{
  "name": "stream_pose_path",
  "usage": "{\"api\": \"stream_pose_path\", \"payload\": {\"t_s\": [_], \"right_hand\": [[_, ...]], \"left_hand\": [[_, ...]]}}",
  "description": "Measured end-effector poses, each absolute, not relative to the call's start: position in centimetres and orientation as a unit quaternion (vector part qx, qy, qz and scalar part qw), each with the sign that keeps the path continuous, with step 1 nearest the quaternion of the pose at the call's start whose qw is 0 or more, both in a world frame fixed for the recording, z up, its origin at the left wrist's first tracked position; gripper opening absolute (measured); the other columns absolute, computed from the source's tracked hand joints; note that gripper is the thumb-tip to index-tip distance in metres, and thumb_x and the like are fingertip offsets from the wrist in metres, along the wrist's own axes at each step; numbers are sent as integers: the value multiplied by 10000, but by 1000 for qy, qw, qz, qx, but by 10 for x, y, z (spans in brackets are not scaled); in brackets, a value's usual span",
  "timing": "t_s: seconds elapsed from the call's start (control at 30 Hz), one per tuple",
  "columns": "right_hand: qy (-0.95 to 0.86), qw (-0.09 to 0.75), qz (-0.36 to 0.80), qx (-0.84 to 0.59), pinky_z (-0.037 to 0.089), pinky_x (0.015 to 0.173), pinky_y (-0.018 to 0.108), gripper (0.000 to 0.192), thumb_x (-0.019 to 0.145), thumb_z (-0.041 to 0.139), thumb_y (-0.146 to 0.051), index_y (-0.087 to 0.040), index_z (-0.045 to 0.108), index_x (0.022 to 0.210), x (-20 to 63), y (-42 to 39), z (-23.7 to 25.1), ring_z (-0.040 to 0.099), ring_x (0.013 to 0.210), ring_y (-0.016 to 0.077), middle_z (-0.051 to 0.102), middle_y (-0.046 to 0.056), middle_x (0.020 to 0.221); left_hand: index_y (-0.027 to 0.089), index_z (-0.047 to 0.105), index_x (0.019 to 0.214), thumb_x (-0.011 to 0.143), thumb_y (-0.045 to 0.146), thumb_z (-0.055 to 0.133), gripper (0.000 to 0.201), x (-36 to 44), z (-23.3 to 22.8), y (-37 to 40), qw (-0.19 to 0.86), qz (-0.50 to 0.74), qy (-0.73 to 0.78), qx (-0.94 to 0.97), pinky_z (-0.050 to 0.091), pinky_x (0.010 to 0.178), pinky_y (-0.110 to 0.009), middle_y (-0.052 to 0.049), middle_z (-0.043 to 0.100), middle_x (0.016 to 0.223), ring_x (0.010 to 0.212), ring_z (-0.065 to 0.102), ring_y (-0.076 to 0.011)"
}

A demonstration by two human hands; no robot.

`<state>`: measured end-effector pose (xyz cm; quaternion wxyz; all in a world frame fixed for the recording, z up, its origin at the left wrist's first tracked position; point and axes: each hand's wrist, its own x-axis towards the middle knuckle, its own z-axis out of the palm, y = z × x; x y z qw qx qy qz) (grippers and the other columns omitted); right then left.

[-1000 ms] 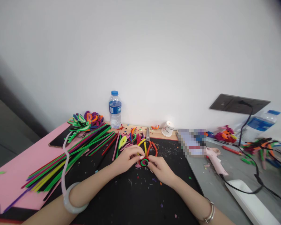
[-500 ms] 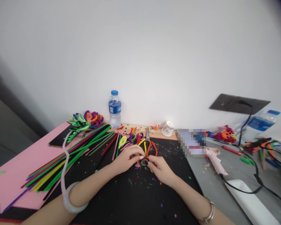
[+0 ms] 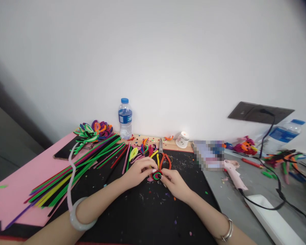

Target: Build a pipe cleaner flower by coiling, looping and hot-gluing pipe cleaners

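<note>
Pinching: left hand [image 3: 139, 173] and right hand [image 3: 177, 184], fingertips closed on a red-green coil [image 3: 157, 176]
Left: fuzzy stems [image 3: 100, 151], bundled
Far: bottle [image 3: 125, 119], left of paper cup [image 3: 182, 140]

Small round coil [image 3: 157, 175] — red rim, green ring within — pinched over black mat [image 3: 140, 217].

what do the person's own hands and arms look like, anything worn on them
The left hand is ungloved, with a thick, rounded, pale bangle up its forearm. The right hand is ungloved too, with a slimmer silver-coloured bracelet. No sleeves show.
</note>
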<state>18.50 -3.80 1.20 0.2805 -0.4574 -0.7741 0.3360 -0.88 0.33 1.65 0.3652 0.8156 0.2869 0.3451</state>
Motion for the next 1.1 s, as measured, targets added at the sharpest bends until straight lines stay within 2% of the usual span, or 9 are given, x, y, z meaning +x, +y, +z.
{"api": "stream_pose_path", "payload": {"t_s": [0.4, 0.67, 0.83, 1.1], "right_hand": [[-775, 282, 344, -450, 290, 491, 194, 246, 865, 411, -195, -179, 400, 620, 186, -39, 12, 388, 480, 85, 421, -49, 522], [-772, 288, 340, -454, 287, 489, 190, 254, 854, 420, -175, -180, 377, 604, 185, -38, 12, 385, 469, 81, 417, -53, 507], [-772, 286, 340, -455, 291, 491, 186, 246, 852, 420, -171, -179, 385, 608, 185, -38, 12, 390, 474, 82, 427, -50, 513], [-769, 286, 347, -455, 300, 491, 183, 248, 851, 421, -167, -180, 391, 606, 185, -39, 13, 409, 474, 84, 442, -48, 512]], "left_hand": [[171, 644, 859, 844, 177, 499, 146, -9, 17, 3, 355, 349, 287, 818, 465, 770, -280, -60, 616, 926, 885, 570, -169], [164, 644, 862, 849, 188, 494, 152, -9, 16, 3, 367, 346, 288, 814, 463, 655, -236, -69, 608, 942, 848, 572, -162], [169, 645, 855, 848, 196, 498, 150, -9, 16, 4, 355, 348, 287, 819, 467, 749, -273, -62, 619, 927, 887, 568, -172], [172, 643, 847, 845, 190, 498, 147, -9, 16, 4, 349, 348, 290, 820, 465, 772, -282, -58, 622, 917, 897, 567, -175]]}}
